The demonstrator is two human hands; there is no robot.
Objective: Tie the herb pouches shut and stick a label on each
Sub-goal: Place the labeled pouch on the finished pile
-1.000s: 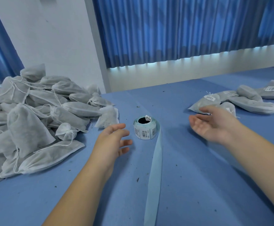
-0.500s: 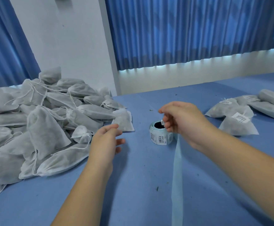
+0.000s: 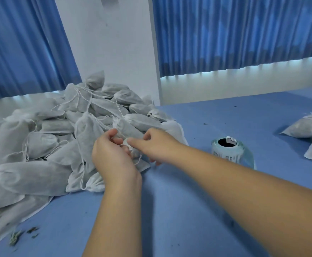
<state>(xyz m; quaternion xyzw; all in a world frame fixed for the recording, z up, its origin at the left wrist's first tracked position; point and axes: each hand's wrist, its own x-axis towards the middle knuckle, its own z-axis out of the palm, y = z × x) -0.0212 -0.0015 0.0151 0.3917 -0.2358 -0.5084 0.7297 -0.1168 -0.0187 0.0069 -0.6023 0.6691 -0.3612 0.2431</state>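
Observation:
A big pile of grey-white drawstring herb pouches (image 3: 45,145) covers the left of the blue table. My two hands meet at the pile's right edge, over one small pouch (image 3: 128,129). The curled fingers of my left hand (image 3: 112,156) hold its gathered neck and thin white strings (image 3: 140,160). My right hand (image 3: 155,143) grips the same pouch from the right, thumb pointing left. Whether a label sits between the fingertips is hidden. The label roll (image 3: 227,151) stands upright to the right of my right forearm, one label tab sticking up.
Pouches with white labels (image 3: 310,130) lie at the right edge. Loose herb bits (image 3: 16,236) are scattered near the front left. The blue table (image 3: 197,210) stretches in front of me, with blue curtains and a white wall behind it.
My right hand left the top of the label roll and moved left to the pile. My left hand reached forward to the same pouch. The view swung left.

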